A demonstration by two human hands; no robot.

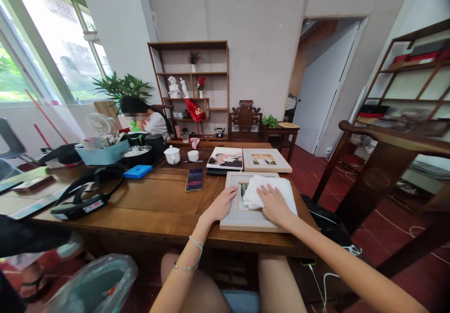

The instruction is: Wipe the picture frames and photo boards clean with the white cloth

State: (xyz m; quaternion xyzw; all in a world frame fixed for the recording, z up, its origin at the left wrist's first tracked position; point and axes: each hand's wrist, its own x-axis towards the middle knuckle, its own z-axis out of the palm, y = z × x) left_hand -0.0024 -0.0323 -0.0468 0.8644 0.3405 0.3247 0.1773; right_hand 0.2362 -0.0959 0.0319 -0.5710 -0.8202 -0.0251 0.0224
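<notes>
Our hands are apart: the left hand rests outstretched on a framed photo's left side, the right hand lies spread on a white cloth hiding much of the picture. The frame sits by the table's front edge, bare wood leftward. We read "7" on red fabric; the headset's label is illegible.

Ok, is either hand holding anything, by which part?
Your left hand touches the pale rectangular wooden frame at its left side; your right hand covers the middle of the white cloth. Neither clearly grips anything.
</notes>
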